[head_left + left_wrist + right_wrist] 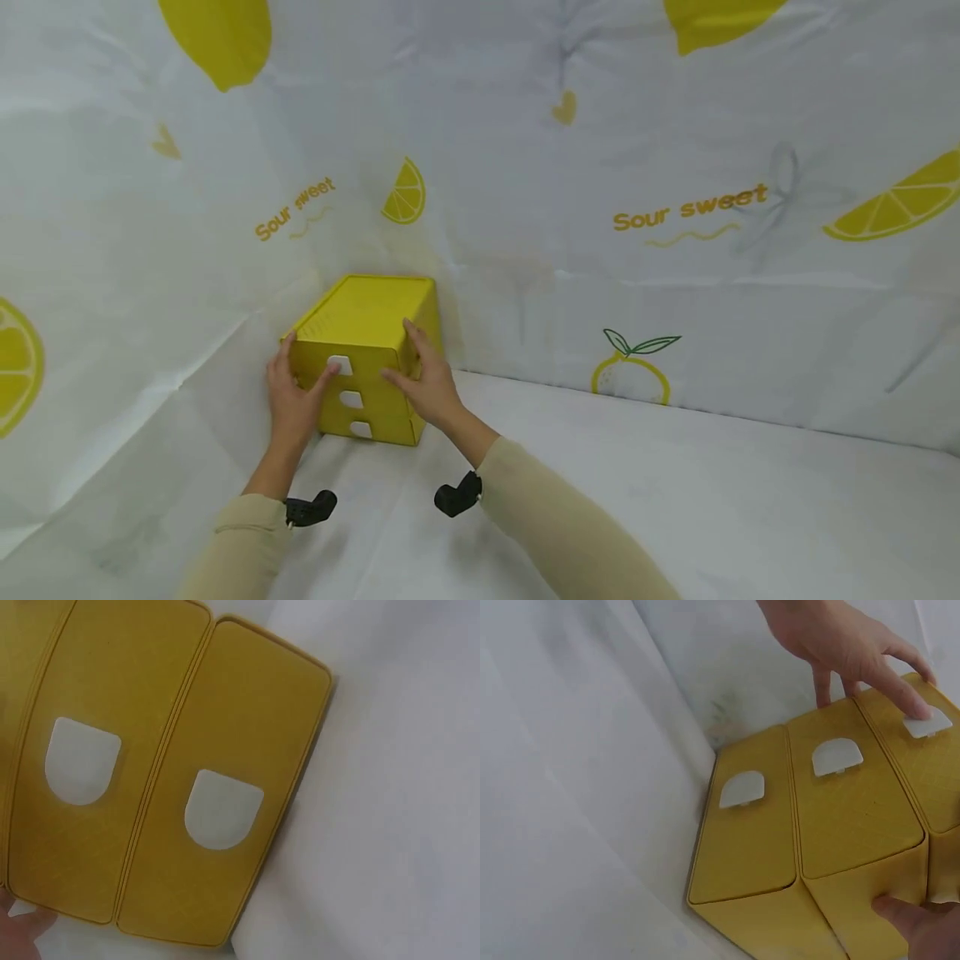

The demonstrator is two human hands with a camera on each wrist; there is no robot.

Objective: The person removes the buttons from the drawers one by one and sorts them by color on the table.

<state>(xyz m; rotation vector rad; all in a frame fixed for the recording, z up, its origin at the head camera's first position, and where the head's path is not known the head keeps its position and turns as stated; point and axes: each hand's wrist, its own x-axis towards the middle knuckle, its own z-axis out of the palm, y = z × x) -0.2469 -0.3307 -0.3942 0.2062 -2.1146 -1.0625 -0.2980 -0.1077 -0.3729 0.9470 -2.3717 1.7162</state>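
Note:
A small yellow three-drawer box (367, 310) stands upright in the corner, its front turned towards me. My left hand (291, 407) rests on its left side, fingers along the edge. The left thumb touches the white tab (928, 722) of the top drawer. Against the box's right side lies my right hand (435, 392), fingers extended upward. In the right wrist view its thumb (900, 915) presses on the side by the middle drawer. The middle tab (82, 761) and bottom tab (223, 810) are untouched. All drawers look closed.
White sheeting with lemon prints forms a left wall (112, 275) and a back wall (517, 208) close around the box. The white table surface (600, 483) stretches to the right. Black wrist cameras, one on the left (311, 508) and one on the right (457, 495), protrude inward.

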